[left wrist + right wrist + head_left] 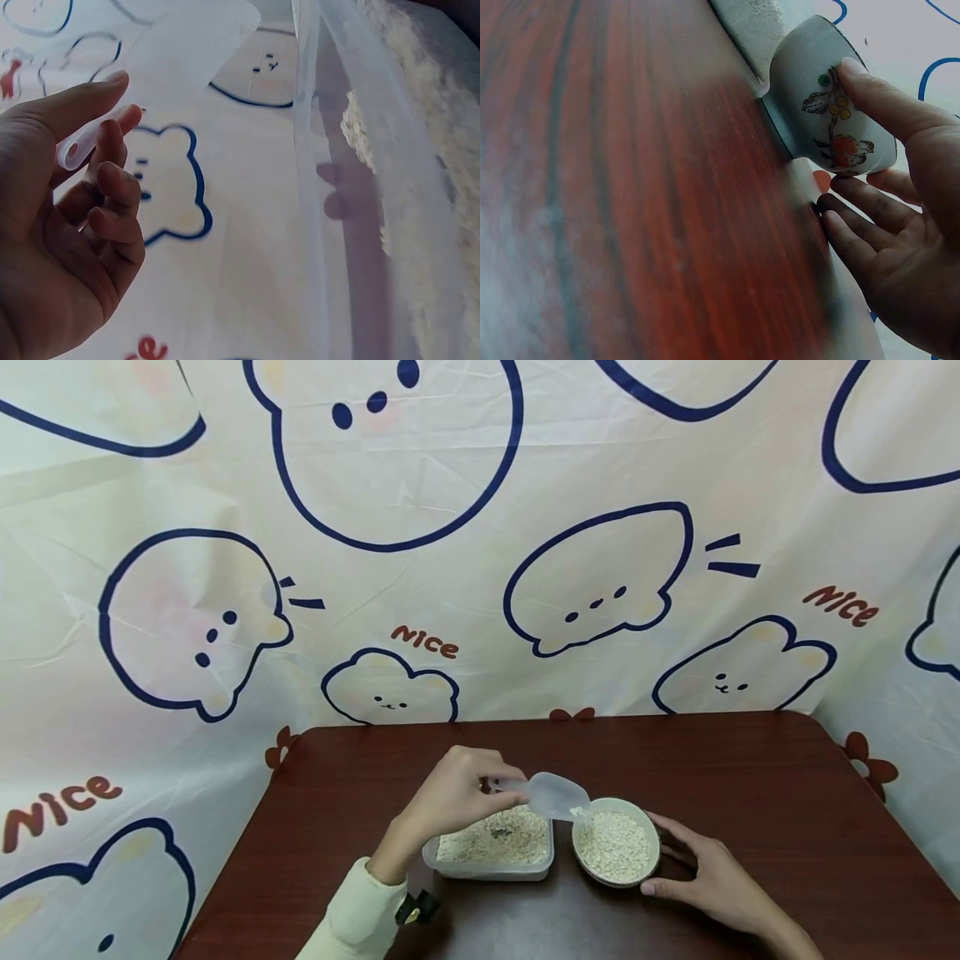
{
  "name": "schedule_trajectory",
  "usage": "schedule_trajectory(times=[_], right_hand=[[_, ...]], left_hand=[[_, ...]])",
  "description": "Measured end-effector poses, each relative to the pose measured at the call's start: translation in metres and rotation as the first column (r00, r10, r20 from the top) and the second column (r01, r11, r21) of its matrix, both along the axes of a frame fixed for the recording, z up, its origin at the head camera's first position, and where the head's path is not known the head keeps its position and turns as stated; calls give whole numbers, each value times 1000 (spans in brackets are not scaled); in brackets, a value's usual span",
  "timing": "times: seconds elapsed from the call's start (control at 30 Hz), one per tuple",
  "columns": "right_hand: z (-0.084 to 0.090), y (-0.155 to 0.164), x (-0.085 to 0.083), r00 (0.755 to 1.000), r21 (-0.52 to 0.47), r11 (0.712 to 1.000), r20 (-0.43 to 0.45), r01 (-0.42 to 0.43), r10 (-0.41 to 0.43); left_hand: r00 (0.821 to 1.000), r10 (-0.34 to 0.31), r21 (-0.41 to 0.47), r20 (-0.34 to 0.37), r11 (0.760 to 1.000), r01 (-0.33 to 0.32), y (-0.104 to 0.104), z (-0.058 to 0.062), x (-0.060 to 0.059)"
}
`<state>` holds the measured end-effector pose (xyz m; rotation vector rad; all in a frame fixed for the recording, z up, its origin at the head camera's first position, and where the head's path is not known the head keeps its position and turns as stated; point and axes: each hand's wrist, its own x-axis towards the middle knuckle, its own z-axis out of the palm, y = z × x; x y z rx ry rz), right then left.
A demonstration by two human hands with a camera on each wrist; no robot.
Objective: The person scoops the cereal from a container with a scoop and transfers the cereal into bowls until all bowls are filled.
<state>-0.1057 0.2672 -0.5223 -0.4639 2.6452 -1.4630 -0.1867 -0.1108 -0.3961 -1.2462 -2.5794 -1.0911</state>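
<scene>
My left hand [450, 797] pinches the scoop [555, 795], mouth tipped right over the bowl [617, 847]; right hand [712, 877] spread, steadying it.

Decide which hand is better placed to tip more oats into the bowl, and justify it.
Left. The left hand already pinches the scoop over the bowl; the right hand merely steadies the bowl's side.
</scene>
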Motion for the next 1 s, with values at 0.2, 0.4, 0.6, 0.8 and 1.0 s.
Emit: schedule_trajectory(times=[0.2, 0.4, 0.6, 0.8, 1.0], right_hand=[[2, 0, -1, 1000, 19, 1000, 11, 14, -14], [2, -1, -1, 1000, 36, 999, 14, 23, -23], [1, -1, -1, 1000, 44, 999, 10, 25, -26], [1, -1, -1, 999, 38, 999, 14, 33, -33], [2, -2, 0, 999, 30, 999, 26, 32, -33]], left_hand=[[987, 64, 154, 149, 984, -87, -24, -12, 4], [975, 151, 171, 162, 969, -179, -48, -22, 8], [957, 243, 150, 161, 952, -267, -76, -31, 13], [932, 331, 71, 147, 936, -343, -99, -36, 16], [914, 382, -24, 132, 924, -383, -108, -37, 16]])
